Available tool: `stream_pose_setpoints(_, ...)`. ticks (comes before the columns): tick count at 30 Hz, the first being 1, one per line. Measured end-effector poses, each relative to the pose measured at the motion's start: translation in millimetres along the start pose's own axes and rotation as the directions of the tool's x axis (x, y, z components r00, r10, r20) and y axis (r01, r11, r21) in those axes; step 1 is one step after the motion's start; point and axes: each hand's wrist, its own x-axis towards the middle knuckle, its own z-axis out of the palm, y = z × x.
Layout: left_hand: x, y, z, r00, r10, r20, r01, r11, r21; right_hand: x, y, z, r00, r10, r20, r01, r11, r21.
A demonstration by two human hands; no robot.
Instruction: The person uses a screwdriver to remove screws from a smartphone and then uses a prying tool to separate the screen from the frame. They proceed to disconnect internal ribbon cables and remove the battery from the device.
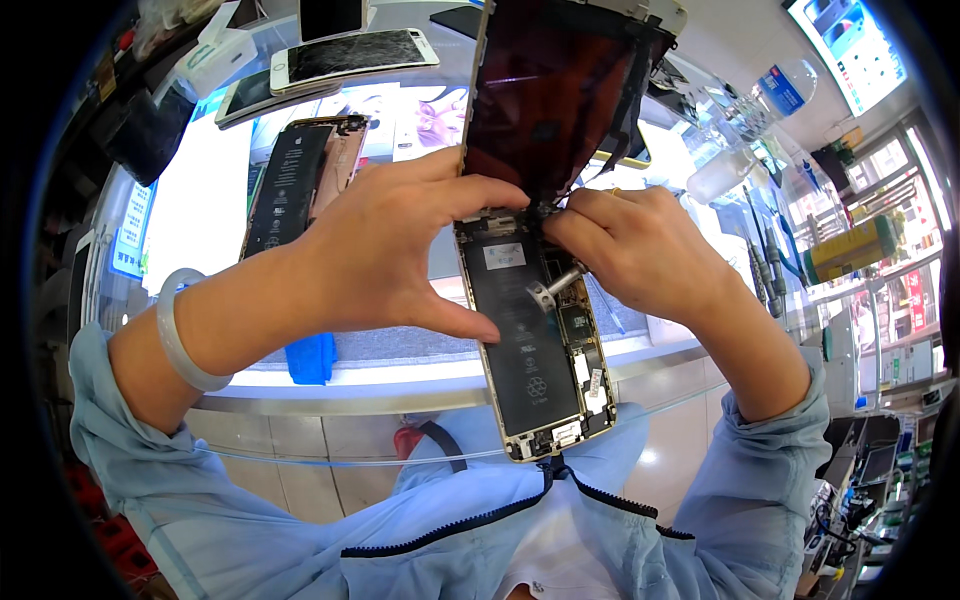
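Observation:
An opened smartphone is held up before me, its black battery and circuit board bared. Its lifted screen assembly stands at the top end, dark reddish inner side facing me. My left hand grips the phone body by its left edge, thumb on the side and fingers near the top. My right hand is closed, fingertips pinched at the joint between screen and body. Out of that hand sticks a slim metal screwdriver, its round knobbed end over the battery. Its tip is hidden, as is whatever the fingertips touch.
Another opened phone lies on the bright table at left. Beyond it are white phones, one with a cracked screen. At right stand a clear plastic bottle and several slim hand tools. A blue cloth hangs by the front edge.

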Motion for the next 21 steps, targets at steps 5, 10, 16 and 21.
stream_pose_setpoints(5, 0, 1, -1, 0.997, -0.069, 0.029, 0.07, 0.997, -0.017, -2, -2, 7, 0.999, 0.004, -0.053, -0.005, 1.0, -0.013)
stream_pose_setpoints(10, 0, 0, -1, 0.996, -0.076, 0.045, 0.075, 0.997, 0.017, -3, 2, 7, 0.998, 0.016, -0.061, -0.012, 0.998, 0.061)
stream_pose_setpoints(16, 1, 2, -2, 0.994, -0.095, 0.055, 0.091, 0.994, 0.061, 10, 14, -4, 0.997, 0.001, 0.079, -0.01, 0.993, 0.114)
stream_pose_setpoints(21, 2, 5, -7, 0.979, -0.168, 0.119, 0.165, 0.986, 0.028, 22, 11, -16, 0.981, -0.021, 0.191, 0.009, 0.998, 0.061)
